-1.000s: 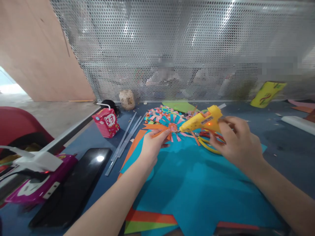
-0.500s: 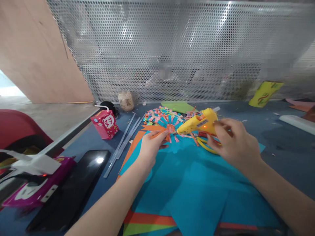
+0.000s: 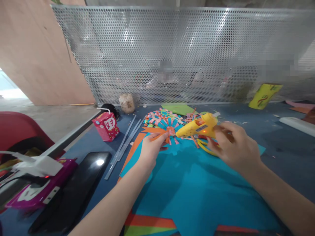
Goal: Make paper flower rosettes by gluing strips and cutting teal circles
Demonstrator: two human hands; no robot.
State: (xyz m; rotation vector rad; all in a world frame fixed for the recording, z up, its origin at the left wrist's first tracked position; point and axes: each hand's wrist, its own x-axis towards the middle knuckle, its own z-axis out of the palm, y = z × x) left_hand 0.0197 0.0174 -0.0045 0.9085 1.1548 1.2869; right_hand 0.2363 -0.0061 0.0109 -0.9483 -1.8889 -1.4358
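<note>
Between the thumb and fingers of my left hand [image 3: 154,144] is a paper flower [image 3: 170,129] with an orange centre and blue, orange and pink strips. My right hand [image 3: 233,141] grips a yellow hot glue gun [image 3: 199,127], its small orange light lit. The gun's nozzle points left and sits right by the flower's centre; whether it touches I cannot tell. Below both hands lie blue paper sheets [image 3: 197,183] over orange and green ones. Yellow-handled scissors [image 3: 206,147] rest partly hidden under the glue gun.
Clear glue sticks [image 3: 126,141] lie left of the paper, near a pink drink box [image 3: 107,126] with a straw. A black phone [image 3: 73,190] and a purple power strip [image 3: 41,186] are front left. Finished paper flowers and scraps [image 3: 157,117] pile up before a perforated metal screen [image 3: 157,49].
The view has tilted slightly, so everything sits a little lower. Both hands keep their holds, and the glue gun's nozzle stays near the flower's centre.
</note>
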